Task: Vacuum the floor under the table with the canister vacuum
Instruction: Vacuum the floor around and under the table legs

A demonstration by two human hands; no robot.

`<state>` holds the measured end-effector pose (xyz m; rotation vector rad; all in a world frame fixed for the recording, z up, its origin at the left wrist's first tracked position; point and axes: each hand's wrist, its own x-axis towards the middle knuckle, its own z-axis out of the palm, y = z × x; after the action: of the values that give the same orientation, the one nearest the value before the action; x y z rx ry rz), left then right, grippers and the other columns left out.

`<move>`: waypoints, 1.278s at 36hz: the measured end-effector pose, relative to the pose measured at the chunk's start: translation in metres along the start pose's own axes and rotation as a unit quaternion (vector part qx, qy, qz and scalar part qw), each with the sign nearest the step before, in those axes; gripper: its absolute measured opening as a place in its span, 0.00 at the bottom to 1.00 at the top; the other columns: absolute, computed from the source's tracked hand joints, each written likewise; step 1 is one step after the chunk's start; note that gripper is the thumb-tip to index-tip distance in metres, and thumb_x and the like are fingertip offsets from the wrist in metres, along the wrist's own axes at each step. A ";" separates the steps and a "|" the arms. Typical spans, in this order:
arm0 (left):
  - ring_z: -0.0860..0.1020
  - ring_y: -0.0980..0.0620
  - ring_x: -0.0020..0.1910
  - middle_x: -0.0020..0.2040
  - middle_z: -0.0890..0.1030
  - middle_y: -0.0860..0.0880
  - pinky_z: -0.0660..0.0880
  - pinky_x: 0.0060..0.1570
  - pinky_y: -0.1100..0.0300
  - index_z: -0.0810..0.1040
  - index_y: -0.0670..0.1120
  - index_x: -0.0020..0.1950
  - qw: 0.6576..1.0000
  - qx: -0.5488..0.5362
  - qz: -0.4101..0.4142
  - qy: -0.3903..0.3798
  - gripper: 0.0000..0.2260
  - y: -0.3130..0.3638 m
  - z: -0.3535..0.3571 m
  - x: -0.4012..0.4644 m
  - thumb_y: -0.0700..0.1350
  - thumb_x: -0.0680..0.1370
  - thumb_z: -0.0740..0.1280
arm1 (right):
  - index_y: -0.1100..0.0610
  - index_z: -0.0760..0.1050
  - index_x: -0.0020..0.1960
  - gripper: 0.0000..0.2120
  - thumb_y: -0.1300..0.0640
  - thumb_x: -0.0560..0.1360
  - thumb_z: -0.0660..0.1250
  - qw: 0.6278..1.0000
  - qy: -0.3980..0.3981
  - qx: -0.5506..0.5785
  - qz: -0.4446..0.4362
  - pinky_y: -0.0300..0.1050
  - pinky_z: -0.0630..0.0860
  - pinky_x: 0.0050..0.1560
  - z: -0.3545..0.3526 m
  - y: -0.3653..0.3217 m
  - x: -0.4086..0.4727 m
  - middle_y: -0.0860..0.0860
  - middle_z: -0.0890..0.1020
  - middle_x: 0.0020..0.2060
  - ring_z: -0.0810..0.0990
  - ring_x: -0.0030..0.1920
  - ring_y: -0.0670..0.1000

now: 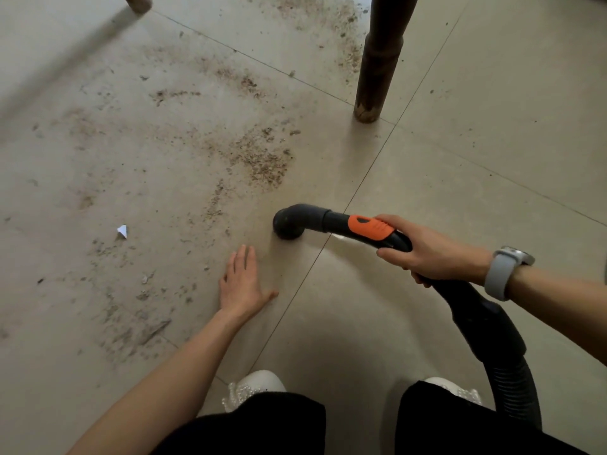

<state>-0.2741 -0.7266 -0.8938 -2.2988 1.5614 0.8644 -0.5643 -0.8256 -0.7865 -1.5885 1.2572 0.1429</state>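
Pale beige floor tiles (460, 198) with thin dark grout lines filled the view, strewn with brown crumbs and grit (259, 159) in patches from the far middle down to the near left. One dark turned wooden table leg (377, 64) stood at the far right and the foot of a second leg (136, 1) showed at the far left edge. A small white scrap of paper (122, 230) lay on the left, well apart from the nozzle.

The right hand (427, 251), with a grey wristwatch (504, 272) on its wrist, gripped the black vacuum handle with an orange grip pad (369, 227), fingers curled round it. Its round black brush nozzle (289, 221) pointed down and touched the floor just near of the thickest crumb patch. A black ribbed hose (512, 382) ran from the handle to the near right. The left hand (243, 280) lay flat on the tile, fingers spread, just near of the nozzle, apparently bracing the crouched person, whose white shoes (259, 385) showed at the near edge.

Most of the dirt seemed yet to be lifted. To do this step well, the nozzle would best stay flush on the tile and move in slow overlapping passes toward the far patches and round the leg. The small head covers little, so hurried strokes would likely scatter grit.

No container was in view; the canister itself lay outside the frame.
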 end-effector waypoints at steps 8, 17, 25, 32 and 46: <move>0.48 0.44 0.77 0.79 0.48 0.46 0.51 0.74 0.44 0.46 0.45 0.79 0.994 -0.036 -0.090 0.047 0.39 -0.036 -0.003 -0.010 0.53 0.77 0.67 | 0.42 0.58 0.71 0.26 0.51 0.77 0.64 0.996 -0.065 -0.061 -0.022 0.44 0.79 0.27 0.033 -0.004 -0.011 0.53 0.79 0.39 0.78 0.25 0.51; 0.54 0.42 0.75 0.77 0.55 0.43 0.55 0.72 0.42 0.54 0.46 0.78 0.972 -0.129 -0.179 0.076 0.28 -0.041 -0.004 -0.017 0.43 0.79 0.61 | 0.45 0.56 0.73 0.26 0.51 0.79 0.62 0.985 -0.117 -0.111 -0.062 0.35 0.75 0.26 0.059 -0.021 -0.004 0.48 0.76 0.35 0.76 0.26 0.48; 0.53 0.40 0.75 0.77 0.54 0.41 0.55 0.72 0.44 0.54 0.43 0.78 0.974 -0.131 -0.178 0.059 0.28 -0.039 -0.007 -0.020 0.43 0.79 0.59 | 0.47 0.61 0.71 0.23 0.52 0.78 0.63 0.996 0.068 -0.055 -0.025 0.45 0.78 0.25 -0.004 -0.021 0.032 0.49 0.77 0.38 0.79 0.26 0.51; 0.56 0.40 0.74 0.76 0.54 0.39 0.55 0.72 0.49 0.53 0.41 0.77 0.976 -0.139 -0.164 0.024 0.28 -0.027 -0.018 -0.014 0.45 0.80 0.59 | 0.51 0.62 0.70 0.21 0.51 0.79 0.62 0.990 0.124 -0.060 0.019 0.46 0.79 0.29 -0.039 -0.053 0.067 0.54 0.77 0.42 0.79 0.32 0.53; 0.64 0.45 0.72 0.74 0.64 0.43 0.62 0.71 0.51 0.59 0.42 0.76 0.970 -0.237 -0.053 0.000 0.25 0.012 -0.089 -0.012 0.44 0.81 0.59 | 0.56 0.64 0.65 0.19 0.53 0.77 0.64 0.995 0.073 -0.072 0.014 0.47 0.79 0.30 -0.052 -0.103 0.085 0.56 0.77 0.38 0.78 0.29 0.54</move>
<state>-0.2578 -0.7666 -0.8142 -2.6659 1.3240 1.3254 -0.4733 -0.9303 -0.7524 -1.7318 1.4085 0.1406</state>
